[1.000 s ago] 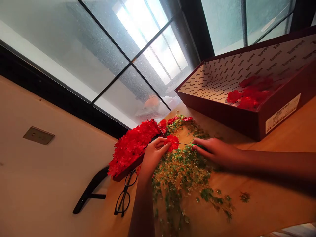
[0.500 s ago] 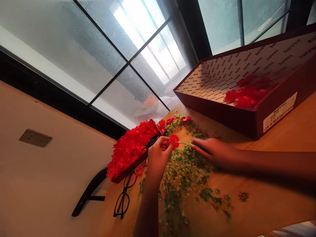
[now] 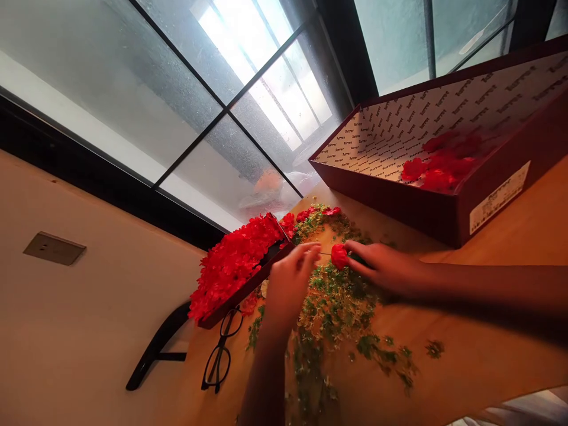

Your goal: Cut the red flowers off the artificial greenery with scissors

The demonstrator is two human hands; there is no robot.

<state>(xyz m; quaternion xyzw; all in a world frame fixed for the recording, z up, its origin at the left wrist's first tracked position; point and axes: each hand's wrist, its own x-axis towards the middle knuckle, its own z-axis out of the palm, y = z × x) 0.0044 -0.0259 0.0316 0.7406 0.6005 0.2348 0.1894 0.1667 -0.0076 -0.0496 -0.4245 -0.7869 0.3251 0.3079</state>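
1. Since the earlier frame, the red fabric flower [image 3: 339,255] has moved along its thin wire stem [image 3: 325,253], away from the left hand [image 3: 288,290] and up against the right hand [image 3: 386,269].
2. Right fingers [image 3: 361,260] are clenched on the green-wrapped stem just behind the flower. Left fingers [image 3: 310,251] are at the stem's far end, but whether they are pinching it or have released it, I cannot tell.
3. The flower looks light and soft, and the wire thin enough to bend, so the green-wrapped part seems the best place to hold, not the petals.
4. Loose green and cream foliage sprigs [image 3: 337,307] lie scattered under the hands on the wooden bench [image 3: 488,331].
5. Nearby, a low dark red tray [image 3: 248,290] is heaped with red flowers [image 3: 233,266], with black glasses [image 3: 219,361] just beside it.
6. Farther off, a patterned dark red box [image 3: 399,222] holds more red flowers [image 3: 437,168].
7. Beyond are a cream wall [image 3: 89,331] with a socket plate [image 3: 54,248] and a barred window [image 3: 222,142].
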